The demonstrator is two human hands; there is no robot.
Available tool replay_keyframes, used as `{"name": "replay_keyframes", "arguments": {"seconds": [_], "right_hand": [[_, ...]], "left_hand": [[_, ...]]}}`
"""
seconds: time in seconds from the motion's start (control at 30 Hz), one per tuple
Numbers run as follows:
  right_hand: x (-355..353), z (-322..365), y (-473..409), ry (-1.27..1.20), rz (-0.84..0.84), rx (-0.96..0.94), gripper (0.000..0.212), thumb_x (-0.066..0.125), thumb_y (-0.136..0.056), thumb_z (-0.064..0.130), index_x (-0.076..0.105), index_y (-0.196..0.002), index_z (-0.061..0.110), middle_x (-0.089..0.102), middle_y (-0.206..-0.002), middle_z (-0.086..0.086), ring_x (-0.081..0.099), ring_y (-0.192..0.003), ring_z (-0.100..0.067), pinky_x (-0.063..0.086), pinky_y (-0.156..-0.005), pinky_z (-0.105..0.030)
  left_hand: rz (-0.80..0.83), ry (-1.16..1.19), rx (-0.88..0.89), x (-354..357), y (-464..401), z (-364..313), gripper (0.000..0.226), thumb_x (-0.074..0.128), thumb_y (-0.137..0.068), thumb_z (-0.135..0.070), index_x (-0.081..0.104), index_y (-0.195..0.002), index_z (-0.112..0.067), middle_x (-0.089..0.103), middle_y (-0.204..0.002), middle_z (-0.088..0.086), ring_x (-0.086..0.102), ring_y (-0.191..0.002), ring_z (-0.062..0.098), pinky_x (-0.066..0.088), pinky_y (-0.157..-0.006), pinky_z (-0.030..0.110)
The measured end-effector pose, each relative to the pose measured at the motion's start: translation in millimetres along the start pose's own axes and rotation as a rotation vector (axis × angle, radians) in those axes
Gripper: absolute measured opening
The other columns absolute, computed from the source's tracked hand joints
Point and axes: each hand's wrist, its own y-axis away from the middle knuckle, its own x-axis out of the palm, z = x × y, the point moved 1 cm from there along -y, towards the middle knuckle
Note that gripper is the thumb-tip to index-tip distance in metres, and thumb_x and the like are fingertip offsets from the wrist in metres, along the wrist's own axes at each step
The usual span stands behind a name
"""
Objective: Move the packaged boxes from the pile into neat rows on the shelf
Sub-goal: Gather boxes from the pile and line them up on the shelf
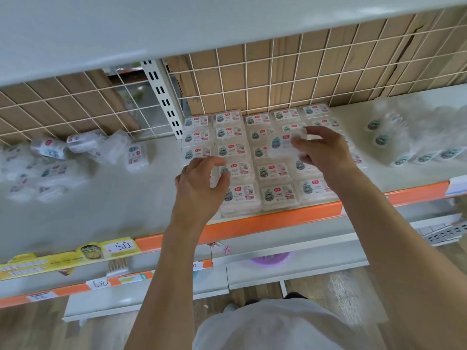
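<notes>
From the head camera we look down on a pale shelf (121, 203) with an orange front strip (265, 221) and a white wire grid (278, 79) at its back, brown cardboard showing behind the grid.

Our right hand (321, 150) is raised over the middle of the arranged boxes. Its fingers and thumb are curled round a clear box (285, 145) with a green and red label, holding it just above the rows, tilted a little. We cannot tell whether it touches the boxes beneath.

Our left hand (199, 183) sits lower, at the left front of the same block. Its fingers are bent and its fingertips meet the front boxes there, but motion blur keeps us from telling whether they grip one or only rest on it.

The rows of boxes (252, 152) lie flat with labels up, side by side, running from the grid down to the orange strip, to the right of the slotted white upright (164, 97).

The pile of boxes (58, 162) lies well to the left on the same shelf, loose and at mixed angles, some on their sides.

To the right of the rows stand clear round tubs (404, 137) with green labels, blurred.

Below, a yellow tag (70, 258) and a price card (121, 246) hang on the shelf edge, and a purple dish (270, 258) sits on a lower shelf.
</notes>
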Motion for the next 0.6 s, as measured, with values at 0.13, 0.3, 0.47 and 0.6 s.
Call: {"name": "replay_keyframes", "arguments": {"seconds": [0.13,0.3,0.47,0.6], "right_hand": [[13.1,8.1,-40.7,0.007,0.043,-0.007,0.037,0.082,-0.081,0.026,0.070,-0.115,0.020,0.073,-0.101,-0.005,0.069,-0.078,-0.016,0.062,-0.076,-0.029],[29.6,10.3,-87.1,0.059,0.059,0.003,0.038,0.086,-0.076,0.027,0.072,-0.110,0.018,0.072,-0.105,-0.012,0.069,-0.073,-0.015,0.060,-0.067,-0.024],[47.6,12.1,-119.4,0.078,0.069,0.031,0.040,0.086,-0.075,0.026,0.072,-0.111,0.015,0.073,-0.105,-0.011,0.069,-0.072,-0.013,0.062,-0.067,-0.026],[57.7,16.4,-135.4,0.117,0.061,0.007,0.043,0.086,-0.075,0.029,0.070,-0.114,0.019,0.074,-0.100,-0.006,0.072,-0.064,-0.008,0.061,-0.062,-0.025]], "left_hand": [[0.090,0.027,0.013,1.1,-9.3,-15.0,0.026,0.062,-0.095,-0.030,0.064,-0.120,-0.026,0.061,-0.129,-0.003,0.056,-0.120,0.020,0.046,-0.105,0.045],[0.103,-0.026,0.029,6.1,-17.0,-25.7,0.028,0.062,-0.095,-0.031,0.064,-0.123,-0.027,0.061,-0.128,-0.004,0.057,-0.114,0.015,0.040,-0.095,0.023],[0.080,-0.030,0.038,8.2,-23.7,-28.5,0.030,0.063,-0.095,-0.029,0.064,-0.124,-0.025,0.063,-0.128,-0.003,0.058,-0.117,0.014,0.038,-0.093,0.019],[0.050,-0.028,0.024,10.9,-29.6,-23.3,0.028,0.065,-0.094,-0.028,0.066,-0.122,-0.025,0.064,-0.124,-0.003,0.059,-0.115,0.012,0.035,-0.090,0.013]]}}
